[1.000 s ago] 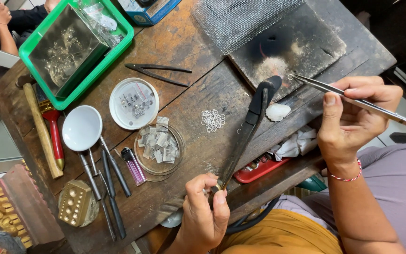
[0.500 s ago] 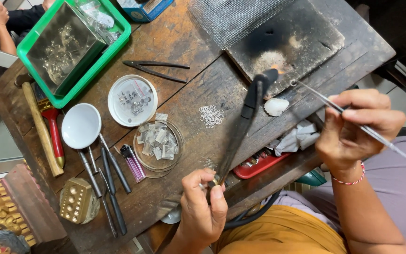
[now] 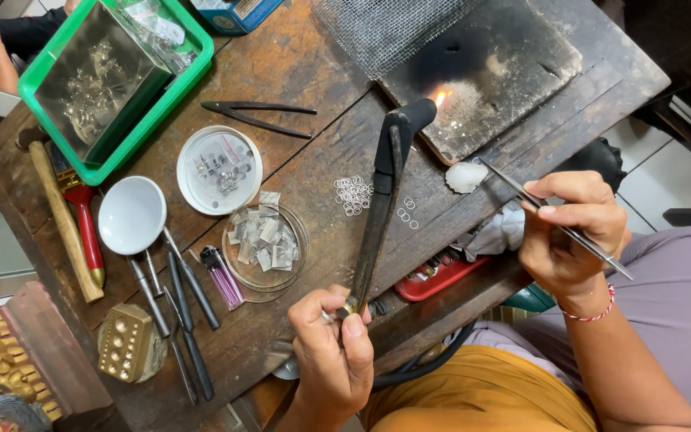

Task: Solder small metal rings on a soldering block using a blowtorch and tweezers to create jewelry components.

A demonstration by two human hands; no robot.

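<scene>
While a small flame (image 3: 441, 97) burns at the tip of the torch (image 3: 385, 188), we see the left hand (image 3: 333, 352) gripping the torch's lower end, fingers (image 3: 353, 328) pinching the brass valve near the hose (image 3: 417, 364). The torch slants up across the worktop (image 3: 313, 96), its nozzle at the edge of the charred block (image 3: 505, 56), where the flame touches a pale scorched patch. The right hand (image 3: 573, 236) holds tweezers (image 3: 553, 218), fingers pressed together around them, the point aimed toward a white lump (image 3: 465, 177) just below the block. Small wire rings (image 3: 353, 194) lie scattered just left and right of the torch shaft. Further left sit a glass dish (image 3: 265, 248) of metal snippets, a white lid (image 3: 219, 170) with tiny parts, a white bowl (image 3: 131, 214), several tools (image 3: 177, 308) and a green tray (image 3: 105, 76). Pliers (image 3: 257, 116) lie above the lid. A red tin (image 3: 437, 276) shows under the worktop edge.
</scene>
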